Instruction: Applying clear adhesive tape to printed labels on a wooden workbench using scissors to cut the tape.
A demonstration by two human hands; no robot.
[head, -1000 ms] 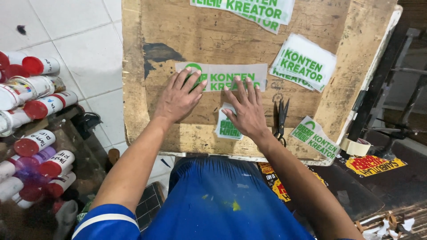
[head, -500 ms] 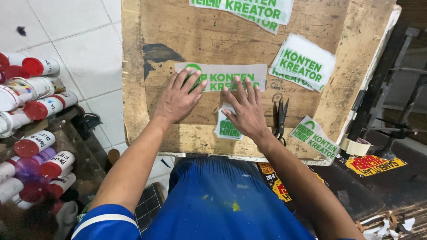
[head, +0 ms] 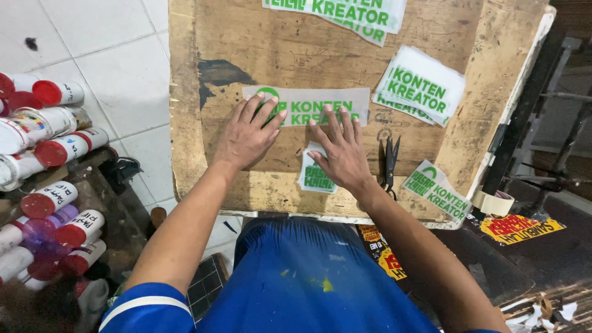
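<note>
On the worn wooden tabletop (head: pixel 234 179), the left hand (head: pixel 246 135) is lying flat with fingers spread, pressing the left end of a long printed strip (head: pixel 320 106) — white with green lettering. The right hand (head: pixel 342 151), also spread flat, is touching the strip's lower edge at 12 o'clock and covering a smaller printed sheet (head: pixel 311 176). Black scissors (head: pixel 388 160) are lying at 3 o'clock, just beside that hand.

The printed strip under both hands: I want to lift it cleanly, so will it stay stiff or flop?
The strip looks thin and lies flat on the wooden board, so it probably flops. It is likely light and may slide once the left hand and right hand lift.
</note>
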